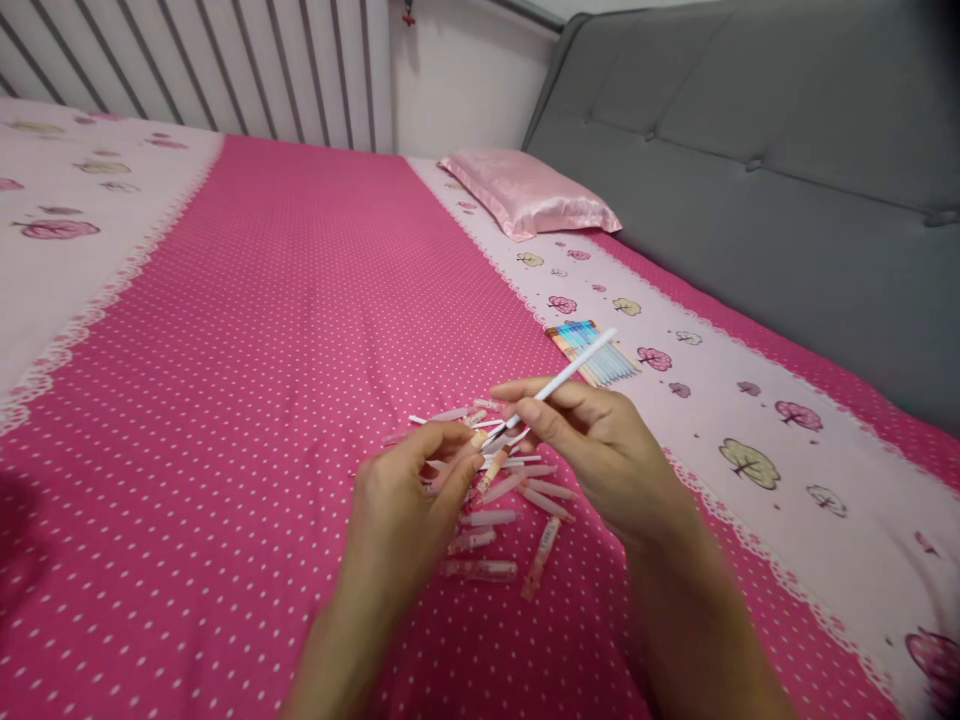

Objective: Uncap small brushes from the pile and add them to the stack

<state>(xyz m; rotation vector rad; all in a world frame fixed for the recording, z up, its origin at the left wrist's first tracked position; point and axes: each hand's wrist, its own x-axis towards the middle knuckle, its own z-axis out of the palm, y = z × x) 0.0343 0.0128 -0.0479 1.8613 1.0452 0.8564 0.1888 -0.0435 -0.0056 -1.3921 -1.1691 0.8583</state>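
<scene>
My right hand (592,440) is closed around a slim white pen part (574,368), tilted so its far end points up and to the right. Its lower end, with a dark tip, meets the fingers of my left hand (412,490). Between my left thumb and forefinger is a small pale-yellow pen piece (478,439); its exact shape is partly hidden. Below both hands lies a loose pile of pink and white pen parts (491,518), including translucent pink tubes (480,570) and a printed barrel (541,556).
A flat pack of blue-and-white pens (592,350) lies just beyond my right hand. All this rests on a pink dotted bedspread (300,300). Farther back are a pink pillow (529,190) and a grey padded headboard (750,200). White slatted panels (225,70) stand behind the bed.
</scene>
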